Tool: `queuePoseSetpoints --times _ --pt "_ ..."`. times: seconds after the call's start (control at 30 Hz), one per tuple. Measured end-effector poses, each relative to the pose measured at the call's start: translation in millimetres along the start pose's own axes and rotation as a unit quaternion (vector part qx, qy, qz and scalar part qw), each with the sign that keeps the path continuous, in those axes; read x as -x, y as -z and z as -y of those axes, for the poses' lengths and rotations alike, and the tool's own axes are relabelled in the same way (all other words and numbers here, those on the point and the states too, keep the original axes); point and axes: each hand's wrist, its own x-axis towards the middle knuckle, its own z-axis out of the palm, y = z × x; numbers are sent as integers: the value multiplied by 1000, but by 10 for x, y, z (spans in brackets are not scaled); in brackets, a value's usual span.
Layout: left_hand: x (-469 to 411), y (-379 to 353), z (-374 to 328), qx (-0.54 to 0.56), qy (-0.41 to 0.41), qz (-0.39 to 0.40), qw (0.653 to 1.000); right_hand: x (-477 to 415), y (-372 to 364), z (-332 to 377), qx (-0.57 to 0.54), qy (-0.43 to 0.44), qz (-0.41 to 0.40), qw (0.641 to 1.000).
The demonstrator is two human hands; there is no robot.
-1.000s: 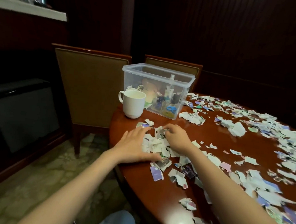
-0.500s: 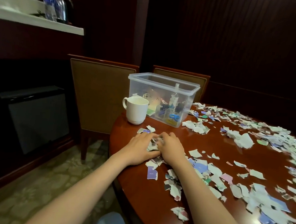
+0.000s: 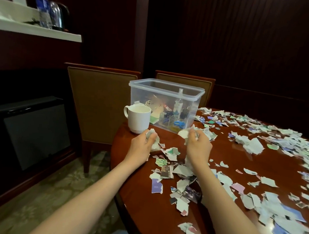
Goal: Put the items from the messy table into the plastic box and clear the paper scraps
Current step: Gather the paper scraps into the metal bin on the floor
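Change: both hands, pressed together on the table point(image 3: 140, 207) half a second ago, are now raised and apart.
Left hand point(image 3: 142, 147): fingers curled round a wad of paper scraps point(image 3: 153, 135), above the table's left edge, near the white mug point(image 3: 138, 118).
Right hand point(image 3: 198, 149): fingers clenched round a second wad point(image 3: 184, 133), just before the plastic box point(image 3: 167, 84).
Plastic box: lidless, at the table's far left edge, small items inside.
Loose scraps point(image 3: 250, 145): strewn toward the right edge.

No text is legible; the purple scrap point(image 3: 157, 186) perhaps bears tiny, unreadable print.
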Motion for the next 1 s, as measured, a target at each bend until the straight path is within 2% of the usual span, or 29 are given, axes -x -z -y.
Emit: queuePoseSetpoints --times 0.13,0.23,0.33,0.43,0.6,0.67,0.73,0.8,0.93,1.0 --pt "-43 43 0 85 66 -26 994 -10 64 141 -78 -86 -36 993" --pt "-73 77 -29 188 136 -65 971 -20 32 185 -172 -183 -64 966" --pt "-122 135 -146 308 218 -43 925 -26 -54 255 -254 -292 -49 921" --pt "-117 219 -273 439 288 -11 851 -41 -131 375 -332 -350 -18 876" --pt "-60 319 -269 587 307 16 749 52 -404 745 -470 -337 70 813" --pt "-63 413 -198 621 305 19 722 141 -583 886 -505 -342 93 787" --pt "-54 549 -109 648 293 13 703 244 -796 985 -511 -353 113 776" --pt "-6 711 27 656 300 -5 693 371 -1016 1064 -490 -361 133 782" --pt "175 1096 286 680 325 -66 654 733 -1421 1188 -472 -393 184 767" --pt "291 1271 415 670 346 -105 648 934 -1608 1234 -452 -408 203 767"
